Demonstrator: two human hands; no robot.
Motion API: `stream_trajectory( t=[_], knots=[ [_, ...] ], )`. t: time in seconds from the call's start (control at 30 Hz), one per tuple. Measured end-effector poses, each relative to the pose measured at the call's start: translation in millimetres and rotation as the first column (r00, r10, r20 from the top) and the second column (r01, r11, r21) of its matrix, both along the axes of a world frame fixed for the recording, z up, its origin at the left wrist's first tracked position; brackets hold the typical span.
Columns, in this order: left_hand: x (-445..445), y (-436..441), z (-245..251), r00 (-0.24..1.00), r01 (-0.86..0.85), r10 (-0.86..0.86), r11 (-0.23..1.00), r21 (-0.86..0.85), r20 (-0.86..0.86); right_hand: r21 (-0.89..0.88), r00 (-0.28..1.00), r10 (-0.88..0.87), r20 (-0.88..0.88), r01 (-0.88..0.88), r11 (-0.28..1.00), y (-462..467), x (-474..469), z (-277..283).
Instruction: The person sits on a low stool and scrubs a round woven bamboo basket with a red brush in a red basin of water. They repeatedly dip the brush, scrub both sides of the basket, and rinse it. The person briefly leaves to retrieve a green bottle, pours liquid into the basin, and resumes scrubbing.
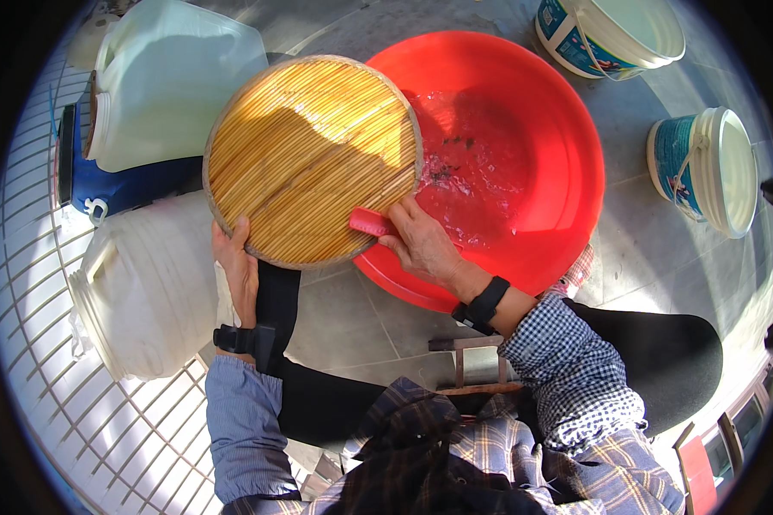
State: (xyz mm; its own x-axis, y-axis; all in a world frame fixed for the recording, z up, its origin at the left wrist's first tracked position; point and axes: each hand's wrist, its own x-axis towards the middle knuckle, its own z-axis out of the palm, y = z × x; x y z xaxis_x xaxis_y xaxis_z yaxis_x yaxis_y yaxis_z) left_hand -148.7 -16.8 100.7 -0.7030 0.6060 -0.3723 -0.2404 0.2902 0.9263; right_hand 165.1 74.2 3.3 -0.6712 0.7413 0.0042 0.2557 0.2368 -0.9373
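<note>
My left hand grips the lower left rim of a round mat of reed-like slats with a braided edge. The mat is tilted and overlaps the left side of a large red plastic basin. Wet shine and shadow lie across its slats. In my right hand is a small pink plastic scrub brush, placed at the mat's lower right edge; its bristle side is hidden. Rippling water with dark bits stands in the basin.
At the left are a large translucent container, a blue container and a white plastic drum lying on its side. Two white buckets stand at the right on grey floor tiles. A low stool shows between my legs.
</note>
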Motion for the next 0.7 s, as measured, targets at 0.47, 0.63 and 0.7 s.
stream_trajectory(
  t=[0.47,0.63,0.7],
  knots=[
    [44,7,39,0.972,-0.017,-0.006,0.995,0.095,0.235,-0.92,0.78,-0.624,0.033,0.268,0.285,39,27,-2],
    [74,1,67,0.898,0.128,-0.22,0.959,0.252,0.38,-0.976,0.601,-0.777,-0.19,-0.201,0.083,42,24,33],
    [70,-5,80,0.771,0.246,-0.414,0.894,0.373,0.483,-0.941,0.64,-0.693,-0.332,-0.169,0.294,69,47,37]
  ],
)
